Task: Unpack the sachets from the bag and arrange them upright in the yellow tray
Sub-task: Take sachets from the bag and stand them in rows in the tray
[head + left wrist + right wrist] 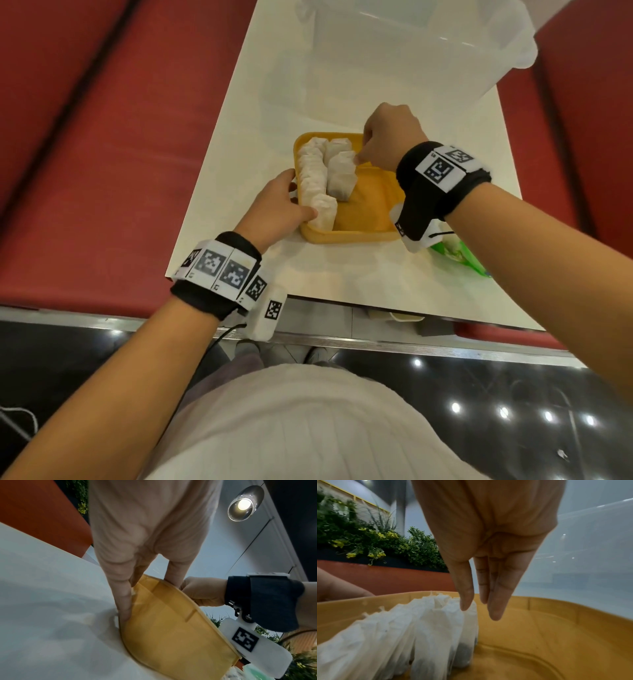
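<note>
Steadying the yellow tray (356, 236), left hand (277, 209) lies flat; right hand (488, 547) — wrist view — touches sachets (419, 622), fingers straight.

One yellow tray (373, 192), one green bag (459, 255) at its four o'clock, one clear tub (445, 61), two hands; the sachets (313, 178) overlap too closely to count.

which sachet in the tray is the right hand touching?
The right hand touches the sachet topping the shorter, inner row of the yellow tray, its fingers on that top edge; the others stand untouched by it.
</note>
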Demonstrator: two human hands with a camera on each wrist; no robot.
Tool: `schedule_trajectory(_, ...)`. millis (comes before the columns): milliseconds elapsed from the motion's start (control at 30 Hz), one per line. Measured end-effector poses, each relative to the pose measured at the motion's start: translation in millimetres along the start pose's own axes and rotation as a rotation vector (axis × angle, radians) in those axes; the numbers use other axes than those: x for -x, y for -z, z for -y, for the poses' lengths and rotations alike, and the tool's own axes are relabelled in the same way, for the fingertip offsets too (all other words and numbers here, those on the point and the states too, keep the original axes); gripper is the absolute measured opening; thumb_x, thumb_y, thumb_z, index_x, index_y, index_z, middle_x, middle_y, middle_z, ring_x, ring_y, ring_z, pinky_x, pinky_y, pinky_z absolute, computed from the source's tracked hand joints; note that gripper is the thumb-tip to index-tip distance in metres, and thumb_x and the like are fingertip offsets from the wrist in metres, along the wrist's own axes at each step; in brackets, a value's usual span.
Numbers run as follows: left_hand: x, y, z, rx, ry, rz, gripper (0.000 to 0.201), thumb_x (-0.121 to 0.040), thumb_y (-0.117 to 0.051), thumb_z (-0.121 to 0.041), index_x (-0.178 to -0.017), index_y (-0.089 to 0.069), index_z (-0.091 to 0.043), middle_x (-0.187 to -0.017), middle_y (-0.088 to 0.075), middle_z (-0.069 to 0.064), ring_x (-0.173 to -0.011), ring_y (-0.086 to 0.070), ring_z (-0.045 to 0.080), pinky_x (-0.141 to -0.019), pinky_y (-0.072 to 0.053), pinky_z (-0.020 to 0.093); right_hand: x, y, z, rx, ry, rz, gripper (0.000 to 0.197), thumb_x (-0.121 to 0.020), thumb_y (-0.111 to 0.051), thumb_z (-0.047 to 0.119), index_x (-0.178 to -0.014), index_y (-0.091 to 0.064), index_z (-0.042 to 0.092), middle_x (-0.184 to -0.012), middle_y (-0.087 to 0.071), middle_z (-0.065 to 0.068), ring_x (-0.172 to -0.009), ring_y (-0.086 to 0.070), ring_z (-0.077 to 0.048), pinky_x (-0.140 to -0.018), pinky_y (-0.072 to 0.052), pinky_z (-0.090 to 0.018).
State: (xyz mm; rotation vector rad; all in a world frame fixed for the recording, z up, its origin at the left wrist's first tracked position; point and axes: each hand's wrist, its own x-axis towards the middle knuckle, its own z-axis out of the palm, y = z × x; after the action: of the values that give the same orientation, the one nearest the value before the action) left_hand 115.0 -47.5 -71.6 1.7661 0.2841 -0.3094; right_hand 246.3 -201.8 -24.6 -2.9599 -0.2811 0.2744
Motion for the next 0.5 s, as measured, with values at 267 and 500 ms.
schedule_trajectory(267, -5.6, 1.6, 2.7, -0.027, 0.024, -0.018, 0.076, -0.081, -0.072, -0.010, -0.148, -0.034, -0.014, -0.140, -0.050, 0.007, -0.124, -0.053, 0.024, -0.101, -0.048, 0.046, 2.5, -3.3, -4.9, -0.275, -0.262, 0.220, 0.029, -0.081, -0.074, 0.022, -0.101, -0.062, 0.005, -0.090, -0.065, -0.010, -0.074, -0.061, -0.020, -0.049, -0.044, -0.024)
schedule_trajectory(500, -6.4, 0.8, 5.3, -0.042, -0.004, -0.007, 0.069, -0.082, -0.071, -0.009, -0.144, -0.040, -0.013, -0.135, -0.054, 0.007, -0.122, -0.055, 0.024, -0.100, -0.049, 0.046, -2.3, -1.4, 1.6, -0.581, -0.278, 0.276, 0.013, -0.086, -0.062, 0.002, -0.077, -0.057, 0.009, -0.092, -0.065, -0.013, -0.072, -0.066, -0.016, -0.064, -0.056, -0.022)
